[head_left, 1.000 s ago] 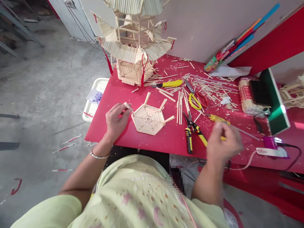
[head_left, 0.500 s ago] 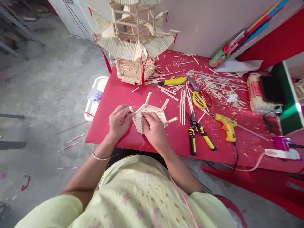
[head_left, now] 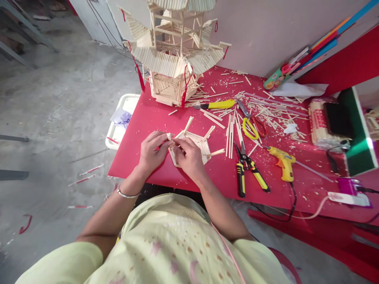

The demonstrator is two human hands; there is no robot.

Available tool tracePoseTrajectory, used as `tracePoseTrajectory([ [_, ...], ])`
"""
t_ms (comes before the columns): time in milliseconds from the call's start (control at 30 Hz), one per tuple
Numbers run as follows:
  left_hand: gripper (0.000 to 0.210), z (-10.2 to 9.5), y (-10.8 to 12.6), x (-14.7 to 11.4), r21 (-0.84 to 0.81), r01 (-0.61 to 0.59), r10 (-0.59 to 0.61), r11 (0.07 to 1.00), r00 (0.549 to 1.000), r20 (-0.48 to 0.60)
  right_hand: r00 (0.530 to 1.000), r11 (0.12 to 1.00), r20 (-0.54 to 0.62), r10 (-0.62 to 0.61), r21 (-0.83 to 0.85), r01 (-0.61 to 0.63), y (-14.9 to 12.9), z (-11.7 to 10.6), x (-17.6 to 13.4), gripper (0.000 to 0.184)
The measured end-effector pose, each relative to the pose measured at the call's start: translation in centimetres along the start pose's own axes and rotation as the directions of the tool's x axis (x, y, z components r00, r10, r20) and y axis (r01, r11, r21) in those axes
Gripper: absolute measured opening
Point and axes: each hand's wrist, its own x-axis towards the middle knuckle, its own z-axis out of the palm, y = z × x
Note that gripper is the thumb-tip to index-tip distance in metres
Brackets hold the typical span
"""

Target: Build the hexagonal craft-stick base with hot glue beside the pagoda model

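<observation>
A small hexagonal frame of wooden sticks [head_left: 204,148] lies on the red table in front of me, with short stick posts standing out from its corners. My left hand [head_left: 152,152] is closed in a pinch around the stick post [head_left: 169,136] at the left corner. My right hand [head_left: 191,159] bends over the frame from the right, its thumb and fingertips pressed together right beside that post. Whatever lies between the right fingertips is too small and hidden to make out. Both hands cover part of the frame's left and near sides.
Behind stands a stick pagoda [head_left: 174,59] with red tassels. A yellow utility knife [head_left: 220,104], scissors [head_left: 250,128], pruning shears [head_left: 250,169] and a glue gun [head_left: 282,161] lie rightward among loose sticks [head_left: 229,136]. A white tray [head_left: 111,134] is beyond the table's left edge.
My right fingertips have moved left, from over the frame to against the left corner post, and the hands are now closer together. My left hand keeps its pinch; the whole view has shifted slightly.
</observation>
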Motion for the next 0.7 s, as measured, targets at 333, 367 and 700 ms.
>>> tracePoseTrajectory([
  [333, 0.01, 0.0, -0.25, -0.13, -0.008, -0.017, 0.017, 1.0, 1.0, 0.005, 1.0, 1.0, 0.017, -0.003, -0.02, 0.003, 0.48, 0.36, -0.18, 0.025],
  [367, 0.01, 0.0, -0.27, -0.15, -0.009, -0.018, 0.018, 1.0, 1.0, 0.008, 1.0, 1.0, 0.02, -0.004, -0.03, 0.004, 0.47, 0.38, -0.2, 0.026],
  [700, 0.014, -0.04, -0.21, -0.12, -0.05, 0.044, -0.044, 0.998, 0.999, 0.007, 0.999, 0.997, 0.034, -0.001, -0.079, 0.003, 0.48, 0.5, -0.12, 0.03],
])
